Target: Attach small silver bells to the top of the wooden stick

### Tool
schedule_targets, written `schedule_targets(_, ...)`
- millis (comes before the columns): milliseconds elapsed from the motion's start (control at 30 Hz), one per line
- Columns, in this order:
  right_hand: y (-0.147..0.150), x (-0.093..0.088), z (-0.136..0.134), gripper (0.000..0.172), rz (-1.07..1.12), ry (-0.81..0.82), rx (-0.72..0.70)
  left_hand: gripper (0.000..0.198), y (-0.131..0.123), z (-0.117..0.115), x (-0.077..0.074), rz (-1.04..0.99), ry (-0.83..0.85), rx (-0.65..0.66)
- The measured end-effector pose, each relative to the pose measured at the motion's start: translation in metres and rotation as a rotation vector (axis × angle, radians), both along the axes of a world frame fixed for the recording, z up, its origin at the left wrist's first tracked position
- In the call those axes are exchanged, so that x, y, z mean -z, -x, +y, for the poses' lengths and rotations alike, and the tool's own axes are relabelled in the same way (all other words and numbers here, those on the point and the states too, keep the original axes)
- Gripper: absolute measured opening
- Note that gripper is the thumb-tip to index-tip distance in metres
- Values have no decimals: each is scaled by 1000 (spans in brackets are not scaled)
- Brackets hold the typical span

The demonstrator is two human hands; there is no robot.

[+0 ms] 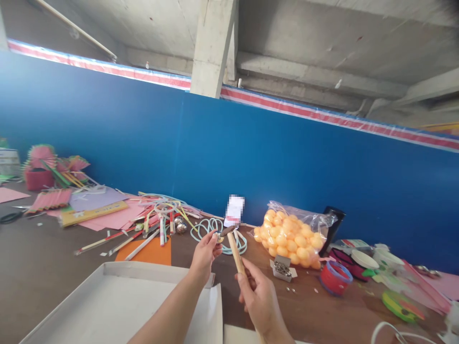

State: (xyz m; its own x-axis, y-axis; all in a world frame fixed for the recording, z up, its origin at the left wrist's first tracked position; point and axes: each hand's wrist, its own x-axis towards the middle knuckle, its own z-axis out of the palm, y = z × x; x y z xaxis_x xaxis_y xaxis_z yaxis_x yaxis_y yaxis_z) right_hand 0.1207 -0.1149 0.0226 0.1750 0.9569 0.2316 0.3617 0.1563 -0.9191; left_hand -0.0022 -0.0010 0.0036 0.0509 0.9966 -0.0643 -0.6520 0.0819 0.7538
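Note:
My right hand (256, 294) is wrapped around the wooden handle of a hammer (234, 253). Its dark head points left at the upper end of the handle, close to the fingertips of my left hand (207, 253). Those fingers pinch a small shiny round metal piece (218, 235), partly covered by the fingers. Whether the hammer head touches the piece I cannot tell. Pale blue cords (204, 229) lie coiled on the table just behind both hands. Below my left forearm is a shallow white box lid (118, 306).
A bag of orange balls (290, 234) stands right of centre, with a small box of metal pieces (282, 270) before it. Rolls of tape (335, 278) lie farther right. Left are sticks, coloured paper (95, 198) and scissors (10, 217). A blue partition (143, 134) closes the back.

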Motion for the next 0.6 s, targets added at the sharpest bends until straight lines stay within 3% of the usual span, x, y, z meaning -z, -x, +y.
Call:
schedule_targets(300,-1,-11,-6,56,97,-6,6,22,2,-2,-2,-204,-35,70)
schedule_targets(600,-1,0,-2,46,-11,-73,-17,28,2,0,0,-116,-15,32)
